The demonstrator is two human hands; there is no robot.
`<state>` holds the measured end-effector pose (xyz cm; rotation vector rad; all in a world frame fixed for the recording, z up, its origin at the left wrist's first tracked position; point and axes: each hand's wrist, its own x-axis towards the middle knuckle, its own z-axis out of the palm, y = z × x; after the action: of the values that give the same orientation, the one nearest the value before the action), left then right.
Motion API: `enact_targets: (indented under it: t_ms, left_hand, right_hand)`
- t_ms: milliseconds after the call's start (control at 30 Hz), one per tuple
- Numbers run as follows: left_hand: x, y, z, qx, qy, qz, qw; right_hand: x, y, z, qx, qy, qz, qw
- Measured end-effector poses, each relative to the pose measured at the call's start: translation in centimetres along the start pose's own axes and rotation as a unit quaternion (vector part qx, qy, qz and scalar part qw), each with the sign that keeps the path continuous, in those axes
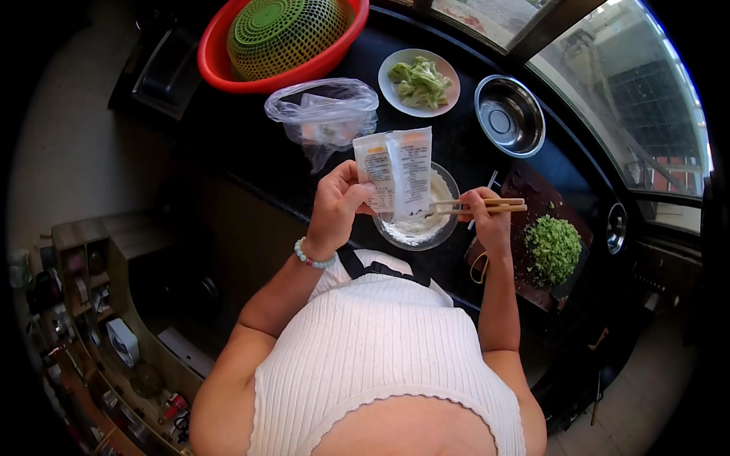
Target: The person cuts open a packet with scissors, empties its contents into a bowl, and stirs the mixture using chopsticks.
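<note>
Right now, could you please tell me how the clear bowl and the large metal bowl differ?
The clear bowl is transparent, while the large metal bowl is shiny. The clear bowl holds a white powdery mix with chopsticks dipping in; the large metal bowl looks empty. The clear bowl is partly hidden by the packet in the left hand; the large metal bowl shows whole. Both are round and open-topped.

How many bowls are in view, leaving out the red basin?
3: the clear bowl, partly hidden behind the packet; the large metal bowl near the window; the small metal bowl right of the cutting board. Dim areas may hide more.
</note>
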<state>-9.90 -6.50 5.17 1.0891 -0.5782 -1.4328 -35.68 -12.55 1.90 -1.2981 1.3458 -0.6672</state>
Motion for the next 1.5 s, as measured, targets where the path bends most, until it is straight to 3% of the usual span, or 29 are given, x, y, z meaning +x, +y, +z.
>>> enact_targets:
  t_ms: [100,133,233,267,300,367,433,500,567,600,700,733,833,867,900,967,1033,1100,1167,1233,1300,1333,1433,1467,1500]
  left_hand:
    - [0.1,-0.2,0.0,-0.005,0.003,-0.009,1.0]
    - [0.1,-0.1,-0.1,-0.003,0.0,-0.006,1.0]
    - [0.1,0.0,-0.1,-0.003,-0.003,0.003,1.0]
    - [0.1,0.0,-0.1,-0.004,-0.004,0.005,1.0]
    - [0.0,0.0,-0.1,-0.004,-0.005,0.007,1.0]
    - [0.0,-0.2,0.0,-0.01,-0.002,0.0,1.0]
    - [-0.1,-0.1,0.0,-0.009,-0.001,-0.001,1.0]
    - [-0.1,-0.1,0.0,-0.003,0.0,0.004,1.0]
    - [-0.1,0.0,0.0,0.0,-0.001,0.008,1.0]
    - [-0.2,0.0,0.0,0.002,-0.001,0.009,1.0]
    - [-0.2,-0.1,0.1,-0.006,0.002,0.0,1.0]
    - [-0.2,-0.1,0.0,-0.003,0.0,0.003,1.0]
    - [-0.2,0.0,0.0,0.003,-0.001,0.009,1.0]
    - [-0.2,0.0,0.0,0.005,0.001,0.011,1.0]
    - [-0.2,0.1,0.1,0.007,0.002,0.012,1.0]
    - [-0.3,0.0,0.1,0.001,0.001,0.004,1.0]
    - [-0.3,0.1,0.0,-0.001,-0.002,0.004,1.0]
    - [-0.3,0.2,0.0,0.002,-0.006,0.01,1.0]
    - [-0.3,0.2,-0.1,0.007,-0.003,0.011,1.0]
    - [-0.3,0.2,-0.1,0.007,-0.001,0.009,1.0]
    - [-0.3,0.2,-0.2,0.002,0.002,0.005,1.0]
    - [-0.3,0.2,-0.3,0.004,0.0,0.007,1.0]
    - [-0.3,0.2,-0.3,0.007,-0.001,0.011,1.0]
    - [-0.3,0.2,-0.4,0.008,-0.001,0.01,1.0]
    - [-0.3,0.2,-0.4,0.009,-0.002,0.009,1.0]
  right_hand:
    - [0.1,0.3,1.6,-0.12,-0.054,-0.26,0.957]
    - [-0.2,0.4,2.1,-0.108,-0.107,-0.286,0.946]
    - [-0.8,0.8,0.3,0.025,-0.116,-0.023,0.993]
    - [-0.2,1.2,-0.3,0.016,-0.05,-0.013,0.999]
    - [0.0,0.1,0.0,0.008,0.014,-0.03,0.999]
    - [-0.2,0.1,1.5,-0.062,-0.007,-0.168,0.984]
    - [-0.9,-0.4,2.1,-0.091,-0.128,-0.235,0.959]
    - [-1.3,0.3,0.9,-0.018,-0.177,-0.078,0.981]
    - [-0.4,0.6,-0.2,0.017,-0.05,-0.003,0.999]
    - [-0.1,0.2,0.1,-0.004,0.016,-0.026,1.0]
    - [-0.5,-0.4,1.9,-0.132,-0.065,-0.278,0.949]
    - [-0.9,-0.7,2.2,-0.133,-0.107,-0.297,0.94]
    - [-1.1,0.2,0.2,-0.018,-0.13,-0.059,0.99]
    - [-0.4,0.7,0.0,0.02,-0.049,-0.022,0.998]
    - [-0.1,0.2,0.3,-0.001,0.02,-0.033,0.999]
    - [-0.3,0.1,1.7,-0.086,-0.009,-0.188,0.978]
    - [-0.9,-0.3,2.3,-0.114,-0.139,-0.256,0.95]
    - [-1.3,0.1,1.0,-0.003,-0.177,-0.046,0.983]
    - [-0.1,0.0,-0.4,-0.017,-0.059,-0.001,0.998]
    - [0.2,0.3,1.0,-0.028,0.01,-0.096,0.995]
    - [-0.1,-0.3,2.0,-0.144,-0.083,-0.299,0.94]
    - [-0.5,-0.4,2.0,-0.146,-0.143,-0.281,0.938]
    - [-0.6,-0.5,0.3,0.02,-0.077,0.032,0.996]
    - [0.0,-0.5,0.0,-0.005,-0.018,0.007,1.0]
    - [-0.1,-0.4,0.3,-0.053,-0.035,-0.082,0.995]
